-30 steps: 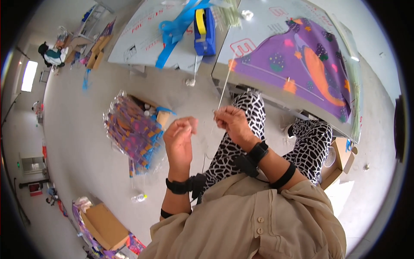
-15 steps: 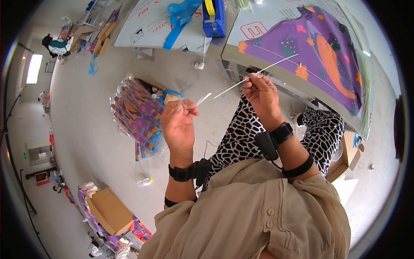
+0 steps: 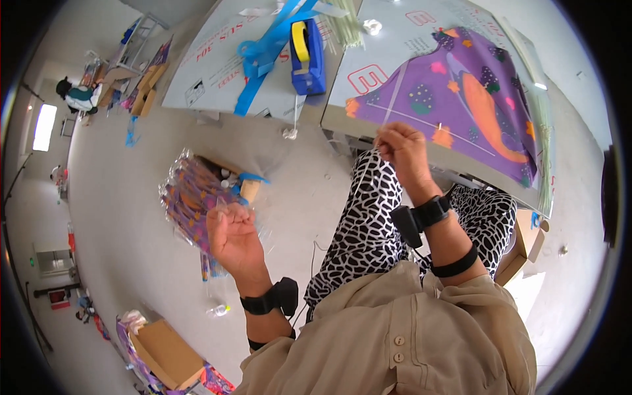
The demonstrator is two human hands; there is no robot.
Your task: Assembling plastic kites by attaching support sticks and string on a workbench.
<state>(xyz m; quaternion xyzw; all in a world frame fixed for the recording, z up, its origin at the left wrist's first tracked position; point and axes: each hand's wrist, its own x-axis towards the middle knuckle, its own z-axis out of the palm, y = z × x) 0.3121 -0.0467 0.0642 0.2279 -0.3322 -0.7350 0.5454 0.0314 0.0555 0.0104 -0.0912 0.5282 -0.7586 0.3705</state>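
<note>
"Which step is this?"

"Rod handling, I'd judge: the right hand [image 3: 405, 155] pinches a thin white rod [image 3: 395, 95], motion-blurred. The left hand [image 3: 237, 237] is curled; I can't tell whether it holds anything."

"And the purple cloth [image 3: 421, 79]?"

"Along the near edge of the right-hand counter [image 3: 395, 39], a second rod [image 3: 440, 127] lying across it."

"The next move calls for?"

"A steady pinch, probably."

"Obstacles?"

"Perhaps that second rod. The blue tape dispenser [image 3: 309, 78] stands apart, by the left-hand counter's [image 3: 217, 66] near-right corner."

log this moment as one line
right hand: pinching thin white rod; left hand: curled, contents unclear; purple patterned fabric: on table
</note>
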